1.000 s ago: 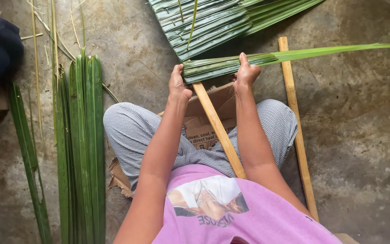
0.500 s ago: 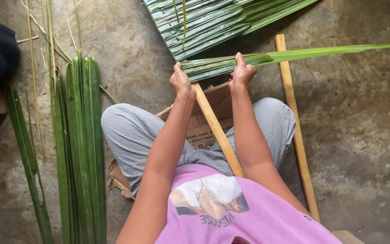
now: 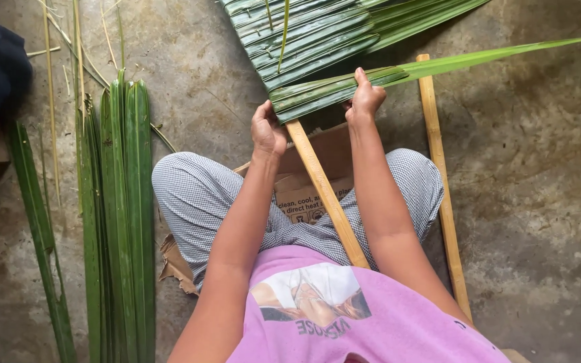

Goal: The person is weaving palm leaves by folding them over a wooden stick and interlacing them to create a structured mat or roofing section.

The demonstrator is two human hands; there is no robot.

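While a finished panel of overlapped leaves (image 3: 304, 37) lies ahead on the floor, the left hand (image 3: 267, 131) and right hand (image 3: 366, 99) grip a folded palm leaf (image 3: 324, 91), apparently over a wooden slat (image 3: 324, 191); loose leaves (image 3: 119, 202) remain unused.

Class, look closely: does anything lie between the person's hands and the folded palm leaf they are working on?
Nothing visible does. The left hand and right hand both grip the folded palm leaf directly, over the wooden stick.
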